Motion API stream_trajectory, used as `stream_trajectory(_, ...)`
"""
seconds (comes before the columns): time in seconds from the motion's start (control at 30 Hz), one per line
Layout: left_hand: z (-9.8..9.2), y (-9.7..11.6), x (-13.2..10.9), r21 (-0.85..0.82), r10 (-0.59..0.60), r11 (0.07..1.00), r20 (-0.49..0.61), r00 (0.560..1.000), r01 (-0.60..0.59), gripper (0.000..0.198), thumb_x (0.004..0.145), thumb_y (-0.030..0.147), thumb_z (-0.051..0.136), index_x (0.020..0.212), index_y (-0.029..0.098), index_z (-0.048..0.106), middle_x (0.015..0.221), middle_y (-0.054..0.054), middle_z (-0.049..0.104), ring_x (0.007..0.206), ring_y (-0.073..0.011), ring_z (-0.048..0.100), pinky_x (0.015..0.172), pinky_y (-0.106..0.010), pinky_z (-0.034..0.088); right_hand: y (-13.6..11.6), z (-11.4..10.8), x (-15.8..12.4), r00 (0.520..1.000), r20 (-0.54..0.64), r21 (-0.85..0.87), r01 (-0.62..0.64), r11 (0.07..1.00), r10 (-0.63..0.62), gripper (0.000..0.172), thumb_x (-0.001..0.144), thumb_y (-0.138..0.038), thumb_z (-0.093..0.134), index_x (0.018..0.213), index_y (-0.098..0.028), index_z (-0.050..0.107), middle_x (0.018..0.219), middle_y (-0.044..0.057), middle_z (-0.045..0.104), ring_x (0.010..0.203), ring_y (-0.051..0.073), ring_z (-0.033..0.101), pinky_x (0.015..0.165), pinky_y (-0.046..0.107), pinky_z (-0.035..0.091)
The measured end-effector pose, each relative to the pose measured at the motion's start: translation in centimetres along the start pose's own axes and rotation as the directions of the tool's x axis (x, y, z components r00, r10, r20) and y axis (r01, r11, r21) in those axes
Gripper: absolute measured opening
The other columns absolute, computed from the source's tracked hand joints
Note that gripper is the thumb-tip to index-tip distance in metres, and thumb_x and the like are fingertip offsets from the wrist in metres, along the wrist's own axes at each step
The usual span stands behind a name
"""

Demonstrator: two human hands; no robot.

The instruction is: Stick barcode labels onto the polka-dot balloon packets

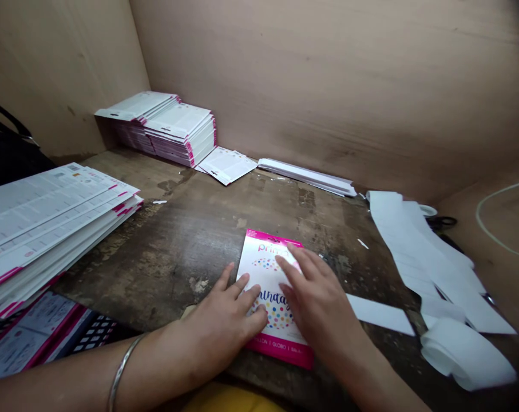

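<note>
A white and pink printed card (270,254) lies flat on the worn wooden table (177,257), with "balloon" wording along its lower edge and coloured dots on its face. My left hand (220,320) rests on its lower left part with the fingers spread, and a metal bangle sits on that wrist. My right hand (319,292) lies over its right side, fingertips pointing up the card. Together they hide the middle of the print. Neither hand visibly grips the card.
A fanned stack of printed cards (48,229) fills the left side, and more stacks (177,134) stand at the back against a cardboard wall (328,86). To the right lie a white paper roll (460,355), its loose strips, and black-handled scissors (442,223).
</note>
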State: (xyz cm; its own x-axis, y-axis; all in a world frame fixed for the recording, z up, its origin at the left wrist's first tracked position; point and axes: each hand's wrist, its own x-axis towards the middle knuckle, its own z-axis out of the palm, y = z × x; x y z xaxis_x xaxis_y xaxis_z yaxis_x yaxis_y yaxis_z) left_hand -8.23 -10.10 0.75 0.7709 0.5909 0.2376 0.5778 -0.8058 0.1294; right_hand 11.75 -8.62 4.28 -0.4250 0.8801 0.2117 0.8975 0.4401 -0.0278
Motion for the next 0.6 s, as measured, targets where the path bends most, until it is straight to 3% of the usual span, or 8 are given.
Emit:
stream_trajectory(0.1,-0.1,-0.1,0.2,-0.051,-0.011,0.999,0.005,1.0,0.012,0.022,0.089,0.024,0.05,0.109,0.02,0.057,0.124,-0.012,0.059,0.12,-0.0336,0.049,0.103,-0.061,0.028,-1.3,1.7,-2.5,0.997,0.004,0.011,0.078,0.997,-0.078,0.041,0.09,-0.019,0.046,0.13,-0.013,0.05,0.139,0.015,0.045,0.129,0.031,0.038,0.1,0.052,0.04)
stream_trajectory(0.2,-0.9,-0.8,0.6,-0.199,-0.041,0.979,0.039,0.998,0.048,0.019,0.087,0.018,0.049,0.104,0.017,0.059,0.113,-0.011,0.065,0.112,-0.0297,0.056,0.098,-0.053,0.04,-1.8,3.3,-3.9,0.998,0.006,0.016,0.063,0.998,-0.063,0.044,0.092,-0.019,0.042,0.135,-0.012,0.044,0.143,0.015,0.039,0.133,0.031,0.034,0.101,0.054,0.04)
stream_trajectory(0.27,-1.7,-1.6,1.0,-0.389,-0.195,0.899,0.054,0.979,0.2,0.021,0.087,0.019,0.049,0.104,0.018,0.06,0.103,-0.009,0.068,0.1,-0.0252,0.063,0.088,-0.044,0.05,-1.8,3.7,-4.1,0.998,0.013,0.032,0.054,0.998,-0.054,0.045,0.092,-0.019,0.042,0.136,-0.011,0.042,0.144,0.015,0.036,0.134,0.031,0.032,0.102,0.055,0.039)
stream_trajectory(0.33,-2.4,-2.5,1.5,-0.613,-0.456,0.675,0.09,0.885,0.411,0.029,0.085,0.021,0.051,0.113,0.017,0.056,0.101,-0.01,0.068,0.092,-0.0219,0.065,0.079,-0.037,0.054,-1.8,3.6,-4.0,0.999,0.02,0.05,0.05,0.997,-0.051,0.045,0.092,-0.02,0.042,0.136,-0.011,0.043,0.144,0.016,0.036,0.134,0.032,0.032,0.102,0.056,0.039)
stream_trajectory(0.4,-2.9,-3.2,2.1,-0.78,-0.63,0.344,0.221,0.744,0.523,0.04,0.082,0.021,0.054,0.121,0.013,0.05,0.111,-0.014,0.065,0.095,-0.0212,0.065,0.077,-0.034,0.055,-1.8,3.5,-3.8,0.999,0.033,0.068,0.04,0.997,-0.042,0.045,0.092,-0.02,0.042,0.136,-0.01,0.043,0.144,0.016,0.036,0.134,0.032,0.031,0.102,0.056,0.038)
stream_trajectory(0.43,-3.2,-3.4,2.4,-0.823,-0.654,0.175,0.313,0.689,0.54,0.042,0.081,0.021,0.056,0.122,0.012,0.048,0.115,-0.015,0.064,0.098,-0.0214,0.065,0.078,-0.034,0.055,-1.8,3.4,-3.7,0.999,0.039,0.077,0.031,0.997,-0.034,0.045,0.091,-0.019,0.042,0.136,-0.011,0.043,0.144,0.016,0.036,0.134,0.032,0.031,0.103,0.056,0.037)
stream_trajectory(0.5,-3.7,-3.6,3.1,-0.833,-0.622,-0.094,0.477,0.621,0.545,0.04,0.081,0.023,0.058,0.119,0.013,0.05,0.118,-0.016,0.063,0.101,-0.0211,0.064,0.079,-0.032,0.054,-1.9,3.2,-3.6,0.998,0.052,0.098,0.014,0.995,-0.019,0.045,0.091,-0.018,0.042,0.136,-0.01,0.044,0.144,0.016,0.036,0.134,0.033,0.03,0.103,0.057,0.036)
stream_trajectory(0.6,-4.2,-3.9,4.5,-0.773,-0.599,-0.276,0.603,0.527,0.571,0.034,0.077,0.027,0.065,0.108,0.014,0.056,0.105,-0.013,0.069,0.089,-0.019,0.067,0.073,-0.028,0.054,-1.9,2.9,-3.6,0.997,0.079,0.136,-0.019,0.99,0.009,0.045,0.09,-0.017,0.043,0.135,-0.011,0.045,0.144,0.016,0.036,0.134,0.034,0.029,0.103,0.058,0.035)
